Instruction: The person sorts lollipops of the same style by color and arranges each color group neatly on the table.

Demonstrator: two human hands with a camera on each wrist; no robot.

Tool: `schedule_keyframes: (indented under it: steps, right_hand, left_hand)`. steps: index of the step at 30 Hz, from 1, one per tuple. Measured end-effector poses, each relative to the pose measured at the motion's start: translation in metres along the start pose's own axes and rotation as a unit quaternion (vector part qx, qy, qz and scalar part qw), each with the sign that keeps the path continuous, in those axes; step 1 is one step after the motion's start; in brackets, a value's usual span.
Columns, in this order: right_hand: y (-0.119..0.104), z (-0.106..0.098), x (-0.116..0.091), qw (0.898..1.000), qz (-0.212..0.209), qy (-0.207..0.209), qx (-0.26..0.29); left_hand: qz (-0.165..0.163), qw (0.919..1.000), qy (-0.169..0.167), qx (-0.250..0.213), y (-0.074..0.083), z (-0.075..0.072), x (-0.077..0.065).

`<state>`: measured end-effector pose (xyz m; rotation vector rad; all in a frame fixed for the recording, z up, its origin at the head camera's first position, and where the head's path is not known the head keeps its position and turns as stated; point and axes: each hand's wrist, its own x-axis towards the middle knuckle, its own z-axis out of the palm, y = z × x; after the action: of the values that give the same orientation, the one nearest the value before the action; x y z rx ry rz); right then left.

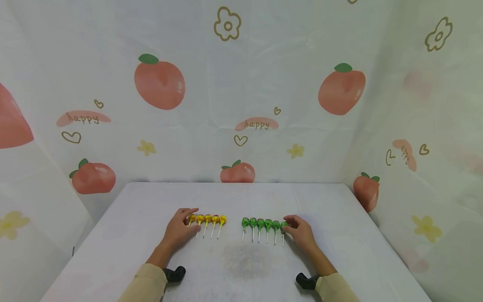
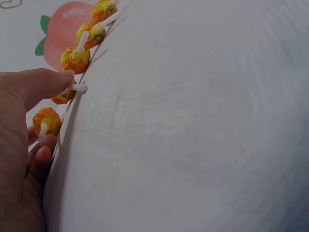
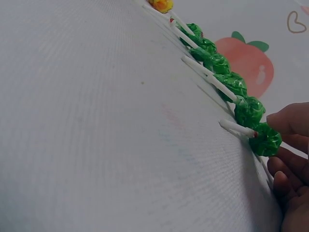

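Note:
A row of several yellow-wrapped lollipops lies on the white table, sticks toward me. My left hand is around the row's left end, its thumb over the second lollipop and the other fingers beside the outermost yellow lollipop. Thumb and fingers stand apart, without a visible pinch. To the right lies a matching row of several green-wrapped lollipops. At its right end, my right hand holds the outermost green lollipop between thumb and fingers, its stick still low over the table.
A white table spreads around both rows, with a faint grey smudge in front of them. Behind it hangs a white backdrop printed with peaches and flowers. Dark wrist-worn devices sit at both cuffs.

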<state>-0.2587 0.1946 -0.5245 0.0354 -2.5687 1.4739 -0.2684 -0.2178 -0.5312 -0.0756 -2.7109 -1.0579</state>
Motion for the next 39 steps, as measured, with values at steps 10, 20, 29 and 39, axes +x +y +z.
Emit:
schedule_keyframes:
  steps: [10,20,29,39]
  right_hand:
    - [0.004,0.000,0.000,1.000,0.001,-0.003,-0.004]
    - [0.005,0.000,0.001,1.000,0.003,-0.005,0.006]
    - [0.008,0.000,0.002,1.000,-0.005,-0.003,0.008]
    - [0.008,-0.003,0.003,1.000,-0.012,-0.003,0.017]
  left_hand:
    - [-0.009,0.9999,-0.006,-0.011,0.003,-0.001,-0.001]
    - [0.000,0.9992,-0.004,-0.040,-0.001,-0.006,0.000]
    - [-0.005,0.9987,0.016,-0.047,-0.002,-0.010,-0.001]
    - [-0.003,0.9991,0.019,-0.038,-0.007,-0.007,0.004]
